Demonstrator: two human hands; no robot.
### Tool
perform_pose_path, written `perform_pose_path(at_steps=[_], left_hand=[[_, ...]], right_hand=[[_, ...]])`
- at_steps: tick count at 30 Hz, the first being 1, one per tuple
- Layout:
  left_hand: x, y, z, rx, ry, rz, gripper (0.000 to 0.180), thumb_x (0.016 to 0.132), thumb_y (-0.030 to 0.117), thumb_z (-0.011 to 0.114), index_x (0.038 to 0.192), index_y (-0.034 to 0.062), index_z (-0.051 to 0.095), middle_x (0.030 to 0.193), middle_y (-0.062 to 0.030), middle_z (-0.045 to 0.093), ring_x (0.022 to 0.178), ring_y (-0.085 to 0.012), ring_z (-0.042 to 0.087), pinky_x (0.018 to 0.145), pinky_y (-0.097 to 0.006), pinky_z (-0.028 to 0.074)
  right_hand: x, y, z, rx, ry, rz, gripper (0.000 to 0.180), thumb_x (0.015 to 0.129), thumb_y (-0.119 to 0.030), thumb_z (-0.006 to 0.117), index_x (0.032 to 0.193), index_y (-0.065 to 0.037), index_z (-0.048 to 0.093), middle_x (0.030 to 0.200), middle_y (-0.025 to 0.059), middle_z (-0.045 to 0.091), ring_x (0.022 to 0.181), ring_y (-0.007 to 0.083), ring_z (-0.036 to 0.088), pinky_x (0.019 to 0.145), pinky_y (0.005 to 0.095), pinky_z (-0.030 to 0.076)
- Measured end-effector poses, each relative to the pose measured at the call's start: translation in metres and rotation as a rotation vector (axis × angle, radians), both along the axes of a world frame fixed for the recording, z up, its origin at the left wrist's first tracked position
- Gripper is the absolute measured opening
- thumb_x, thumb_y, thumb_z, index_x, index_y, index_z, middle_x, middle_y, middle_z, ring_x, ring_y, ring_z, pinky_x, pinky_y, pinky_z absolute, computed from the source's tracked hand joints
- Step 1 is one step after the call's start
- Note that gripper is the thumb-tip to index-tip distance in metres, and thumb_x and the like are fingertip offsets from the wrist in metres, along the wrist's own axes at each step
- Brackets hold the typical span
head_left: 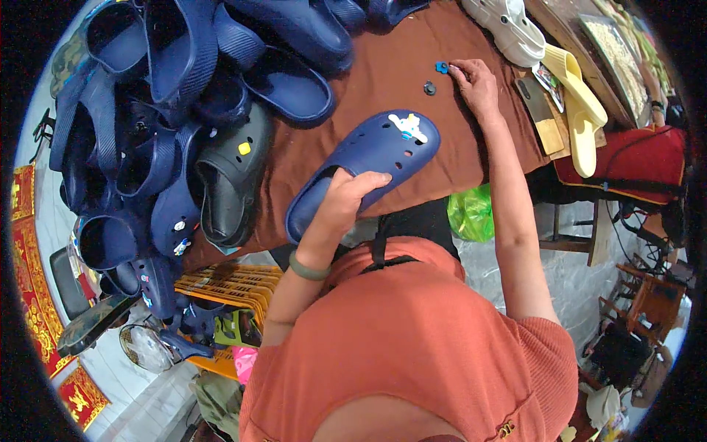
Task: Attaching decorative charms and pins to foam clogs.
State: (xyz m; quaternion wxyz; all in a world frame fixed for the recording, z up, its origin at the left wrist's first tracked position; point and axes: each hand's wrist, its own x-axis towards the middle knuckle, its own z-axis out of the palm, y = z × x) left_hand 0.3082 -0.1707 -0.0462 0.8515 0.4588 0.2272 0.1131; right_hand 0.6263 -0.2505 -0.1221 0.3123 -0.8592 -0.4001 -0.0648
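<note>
L hand (345, 197) grips a navy perforated clog (368, 166) at its heel opening: thumb lies across the rim, other fingers wrapped under the sole, hidden. Clog is lifted off the table, tilted, toe aimed to approx 2 o'clock, heel to 8 o'clock. A white-and-yellow cartoon charm (409, 127) is set on the toe top. Green bangle (308, 267) on the L wrist.

R hand (477, 87) is stretched out at 1 o'clock from the clog, palm down on the brown tablecloth (383, 74). Its fingertips are drawn together onto a small blue charm (441, 67); looks like a pinch, but whether it's lifted or flat on the cloth, can't tell. A dark round charm (429, 89) lies just beside, at 7 o'clock from the blue one, apart from the fingers.

At 9–11 o'clock of the held clog: big heap of navy clogs (147, 118), some w/ small charms, plus a black clog (232, 180) w/ a yellow charm near the table edge. At 2 o'clock, past the R hand: white clog (508, 29), pale yellow slides (578, 110) and a wooden board (541, 114). Green plastic bag (471, 214) under the table edge at 4 o'clock. Orange crates (236, 287) down at 7 o'clock. Person wears an orange top (412, 346).
</note>
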Motion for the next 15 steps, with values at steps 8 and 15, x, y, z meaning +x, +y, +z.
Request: perform_pose_path(at_steps=[8, 15], left_hand=[[-0.002, -0.001, -0.001, -0.01, -0.026, 0.011, 0.034, 0.079, 0.005, 0.058, 0.112, -0.0032, 0.058, 0.11, -0.0079, 0.061, 0.102, -0.015, 0.057, 0.09, -0.027, 0.043], [0.0, -0.008, 0.013, 0.052, -0.045, 0.072, 0.028, 0.08, 0.008, 0.059, 0.105, -0.0028, 0.06, 0.099, -0.0069, 0.064, 0.09, -0.0145, 0.06, 0.084, -0.027, 0.046]], right_hand=[[-0.011, 0.005, -0.002, 0.132, -0.216, 0.046, 0.026, 0.082, -0.029, 0.066, 0.106, -0.021, 0.066, 0.105, 0.002, 0.062, 0.104, 0.0269, 0.051, 0.089, 0.0444, 0.039], [-0.018, 0.002, 0.002, -0.014, -0.45, 0.15, 0.029, 0.079, -0.026, 0.07, 0.104, -0.012, 0.064, 0.106, 0.0026, 0.061, 0.106, 0.0241, 0.05, 0.093, 0.0424, 0.03]])
